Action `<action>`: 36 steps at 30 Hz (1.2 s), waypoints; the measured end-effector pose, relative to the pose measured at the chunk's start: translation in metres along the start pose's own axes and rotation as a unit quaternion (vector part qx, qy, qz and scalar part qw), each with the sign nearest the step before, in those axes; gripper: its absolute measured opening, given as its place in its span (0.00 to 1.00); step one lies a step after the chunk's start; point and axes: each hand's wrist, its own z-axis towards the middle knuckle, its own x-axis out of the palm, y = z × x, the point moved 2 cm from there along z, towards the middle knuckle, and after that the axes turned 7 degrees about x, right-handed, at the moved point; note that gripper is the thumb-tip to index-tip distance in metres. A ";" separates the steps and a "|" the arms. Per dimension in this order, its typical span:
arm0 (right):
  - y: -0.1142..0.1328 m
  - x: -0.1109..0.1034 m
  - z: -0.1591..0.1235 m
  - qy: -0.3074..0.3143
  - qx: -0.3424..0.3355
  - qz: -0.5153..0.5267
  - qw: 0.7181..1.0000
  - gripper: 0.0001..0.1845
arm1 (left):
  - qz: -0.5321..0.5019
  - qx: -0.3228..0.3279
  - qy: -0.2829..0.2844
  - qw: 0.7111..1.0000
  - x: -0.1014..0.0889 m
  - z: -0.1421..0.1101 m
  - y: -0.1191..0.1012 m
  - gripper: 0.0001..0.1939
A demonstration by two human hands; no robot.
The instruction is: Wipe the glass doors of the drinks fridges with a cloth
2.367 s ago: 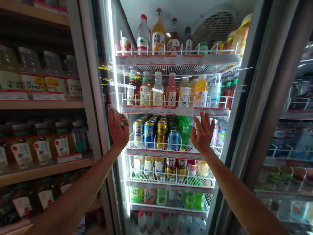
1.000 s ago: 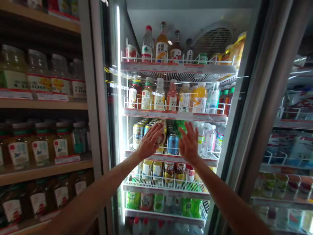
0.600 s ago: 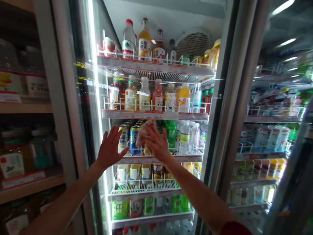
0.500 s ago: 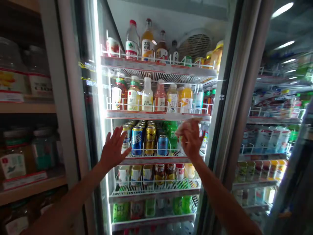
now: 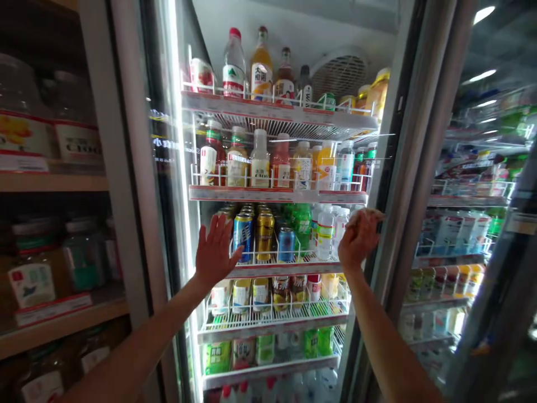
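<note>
- Several bottles (image 5: 33, 274) stand in rows on a wooden shelf (image 5: 62, 324) at the far left.
- One bright light strip (image 5: 178, 112) runs up the left inner edge of the drinks cooler.
- The left hand (image 5: 216, 249) is raised before the cooler's glass front (image 5: 289, 126), its grip apart, fingers spread and pointing up; whether it touches the glass, I cannot tell.
- Just right of it show a blue can (image 5: 242, 232), a gold can (image 5: 265, 238) and a shorter light-blue can (image 5: 286, 244), then a green bottle (image 5: 302, 224).
- The right hand (image 5: 358, 240) is near the cooler's right edge, its grip clamped on a crumpled cloth (image 5: 371, 214), which pokes out above the fingers.
- A metal door frame (image 5: 413, 145) rises beyond, with more stocked shelves (image 5: 455, 260) at the far right.
</note>
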 end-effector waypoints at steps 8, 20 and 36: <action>0.073 0.000 -0.064 0.203 -0.207 0.064 0.955 0.14 | -0.003 0.005 0.015 1.000 -0.004 -0.011 0.001 0.38; 0.060 -0.010 -0.093 0.239 -0.282 0.068 0.927 0.25 | 0.017 -0.007 0.060 0.998 -0.007 -0.031 -0.005 0.38; -0.033 -0.030 -0.095 0.125 -0.103 0.058 0.985 0.22 | -0.008 0.026 0.218 0.975 -0.023 -0.088 -0.005 0.32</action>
